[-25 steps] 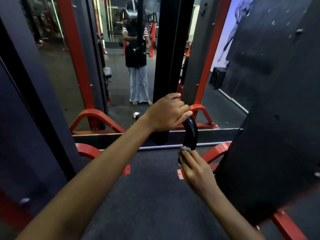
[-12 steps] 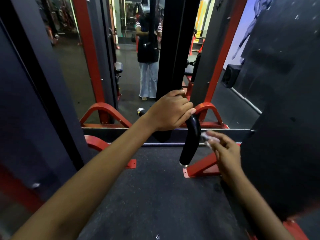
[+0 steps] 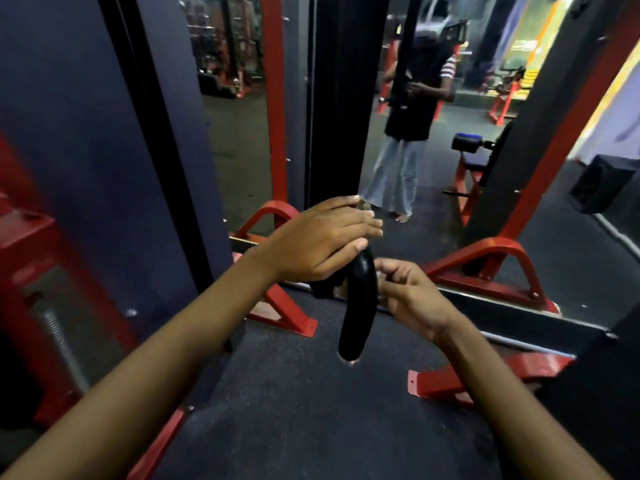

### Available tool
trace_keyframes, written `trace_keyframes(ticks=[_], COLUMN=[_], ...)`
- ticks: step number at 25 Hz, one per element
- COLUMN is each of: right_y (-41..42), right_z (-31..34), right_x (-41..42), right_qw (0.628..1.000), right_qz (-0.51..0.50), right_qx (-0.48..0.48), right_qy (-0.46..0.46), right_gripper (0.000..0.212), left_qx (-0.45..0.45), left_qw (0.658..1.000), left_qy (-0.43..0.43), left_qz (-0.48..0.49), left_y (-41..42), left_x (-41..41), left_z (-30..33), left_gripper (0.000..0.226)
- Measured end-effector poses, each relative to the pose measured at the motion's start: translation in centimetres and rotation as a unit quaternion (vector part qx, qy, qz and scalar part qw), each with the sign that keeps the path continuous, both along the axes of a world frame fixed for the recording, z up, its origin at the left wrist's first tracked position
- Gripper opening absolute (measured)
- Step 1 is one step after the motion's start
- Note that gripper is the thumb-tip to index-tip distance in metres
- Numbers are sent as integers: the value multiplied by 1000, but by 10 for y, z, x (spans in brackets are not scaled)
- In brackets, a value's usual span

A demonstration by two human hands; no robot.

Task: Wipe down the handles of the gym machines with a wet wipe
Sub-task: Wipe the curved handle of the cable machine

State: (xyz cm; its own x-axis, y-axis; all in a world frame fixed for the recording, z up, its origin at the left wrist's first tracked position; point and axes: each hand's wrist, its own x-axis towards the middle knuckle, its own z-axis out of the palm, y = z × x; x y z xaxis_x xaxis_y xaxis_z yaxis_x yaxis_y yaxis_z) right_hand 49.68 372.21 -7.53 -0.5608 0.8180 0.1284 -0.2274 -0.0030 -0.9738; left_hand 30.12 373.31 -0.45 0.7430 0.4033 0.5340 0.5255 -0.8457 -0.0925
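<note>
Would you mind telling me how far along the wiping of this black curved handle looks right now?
Nothing visibly marks any part as finished. In hand: the left hand grips the top of the black curved rubber handle, steadying it, while the right hand presses against the handle's upper right side; the wet wipe is mostly hidden there. Left: the lower end hangs untouched, and the part under the left hand is covered.

Both bare forearms reach forward — the left hand (image 3: 322, 240) lies palm down with fingers nearly straight and thumb tucked under, while the right hand (image 3: 412, 296) sits just beside and below it, wrist bent, fingers curled inward in a pinch.
</note>
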Motion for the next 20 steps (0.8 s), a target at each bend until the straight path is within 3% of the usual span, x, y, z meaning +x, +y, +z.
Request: trace_keyframes(ticks=[2,6,11,15,20], right_y=[2,12,12,6,37], right_z=[-9,-28,-73,-88,-64], right_x=[5,2,1,8,40], right_qw=[999,991,968,902,918], right_qz=[34,40,60,56,-71], right_qx=[31,112,150,259,247], right_qy=[8,-65,-193,-341,-303], right_gripper=[27,13,31,37,41], left_qx=[-21,-64,-111,-128,-89], left_qw=[999,990,975,967,948], left_qy=[18,46,41,20,-1], left_qz=[39,117,190,221,306], left_y=[-7,-20,-36,-41,-51], left_x=[3,8,22,30,67], left_z=[2,9,15,17,16], left_gripper=[42,42,46,47,46])
